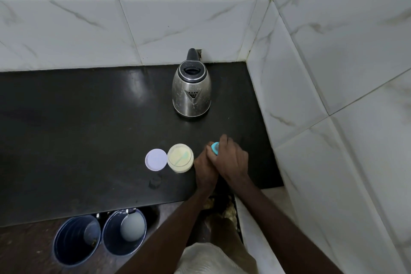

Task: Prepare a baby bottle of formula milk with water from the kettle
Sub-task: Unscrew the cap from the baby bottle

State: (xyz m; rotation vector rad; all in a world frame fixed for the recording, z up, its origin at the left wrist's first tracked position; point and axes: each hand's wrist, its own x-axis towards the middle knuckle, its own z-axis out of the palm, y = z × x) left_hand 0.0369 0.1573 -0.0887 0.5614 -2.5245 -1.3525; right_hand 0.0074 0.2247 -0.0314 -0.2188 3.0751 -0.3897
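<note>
A steel kettle [191, 91] with a black lid and handle stands at the back of the dark counter [89, 129], spout towards me. In front of it, an open tub of pale formula powder [180, 158] holds a light green scoop. Its white lid [156, 159] lies flat just left of the tub. Right of the tub, both my hands close around the baby bottle, of which only the blue top [214, 148] shows. My left hand [205, 169] grips low on the bottle. My right hand [231, 158] wraps over its top. The bottle's body is hidden.
White marble-look tiled walls close in the counter at the back and right [311, 73]. Two dark blue buckets [76, 240] [124, 231] stand on the floor below the counter's front edge. A small dark smudge or object [155, 181] lies on the counter before the lid.
</note>
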